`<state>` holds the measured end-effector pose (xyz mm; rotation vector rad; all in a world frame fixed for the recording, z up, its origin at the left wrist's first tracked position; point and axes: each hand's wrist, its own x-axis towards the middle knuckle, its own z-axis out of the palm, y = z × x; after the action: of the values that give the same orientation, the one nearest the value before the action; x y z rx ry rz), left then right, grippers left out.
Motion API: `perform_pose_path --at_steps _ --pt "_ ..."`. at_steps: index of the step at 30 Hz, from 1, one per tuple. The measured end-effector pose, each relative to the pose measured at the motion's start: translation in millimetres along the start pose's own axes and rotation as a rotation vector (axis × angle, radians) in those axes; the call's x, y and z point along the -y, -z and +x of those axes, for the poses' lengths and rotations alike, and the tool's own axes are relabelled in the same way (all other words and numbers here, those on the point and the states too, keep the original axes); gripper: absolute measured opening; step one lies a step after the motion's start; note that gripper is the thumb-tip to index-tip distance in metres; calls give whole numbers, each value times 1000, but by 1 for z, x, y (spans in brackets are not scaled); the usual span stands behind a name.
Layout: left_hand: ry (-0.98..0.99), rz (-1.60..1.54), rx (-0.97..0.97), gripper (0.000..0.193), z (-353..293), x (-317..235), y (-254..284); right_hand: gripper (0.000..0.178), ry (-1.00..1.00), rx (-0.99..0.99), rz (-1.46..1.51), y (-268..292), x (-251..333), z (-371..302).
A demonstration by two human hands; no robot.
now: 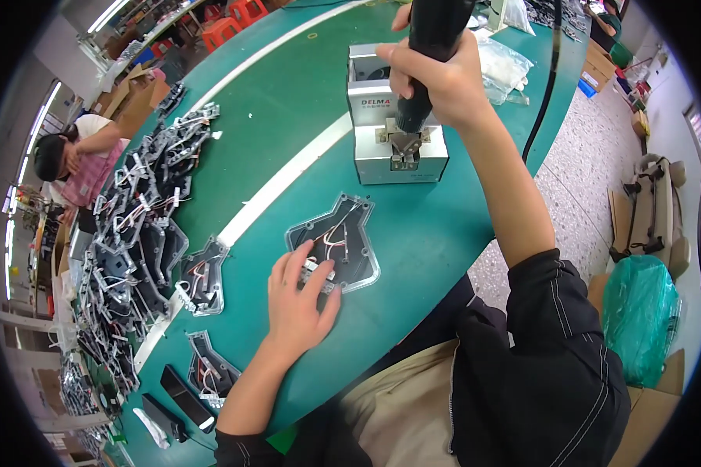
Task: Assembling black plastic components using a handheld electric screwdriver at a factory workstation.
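Note:
My right hand (453, 82) is wrapped round a black electric screwdriver (415, 109), held upright. Its lower end meets the metal pick-up part on the front of a silver-grey box-shaped screw feeder (371, 165). In front of the feeder, a dark, angular plastic housing (360, 257) with a clear rim lies on the green table. Thin red, white and dark wires run inside it. My left hand (297, 313) rests on the housing's near left side, fingers spread over small white connectors. Part of the housing is hidden under those fingers.
Similar housings with wires lie in a long heap (136, 226) on the left. Two more housings (205, 276) (210, 370) sit nearer, by a black phone (187, 398). A clear plastic bag (502, 66) lies behind the feeder, and a black cable (551, 86) hangs at right. Another person (86, 159) sits across the table.

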<state>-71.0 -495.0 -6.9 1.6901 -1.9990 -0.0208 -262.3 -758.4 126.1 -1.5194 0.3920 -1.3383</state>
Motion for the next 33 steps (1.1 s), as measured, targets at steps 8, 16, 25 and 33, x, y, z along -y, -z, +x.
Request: perform_pose_path --at_steps 8,16,25,33 --pt "55 -122 -8 43 3 5 4 36 -124 137 24 1 -17 3" --pt "39 -146 62 43 3 6 6 41 664 804 362 32 -69 40" --pt "4 -131 100 47 -15 -21 -2 24 148 841 477 -33 -5 -21" --pt "5 -173 102 47 -19 -10 0 35 -101 604 403 -64 -25 -77"
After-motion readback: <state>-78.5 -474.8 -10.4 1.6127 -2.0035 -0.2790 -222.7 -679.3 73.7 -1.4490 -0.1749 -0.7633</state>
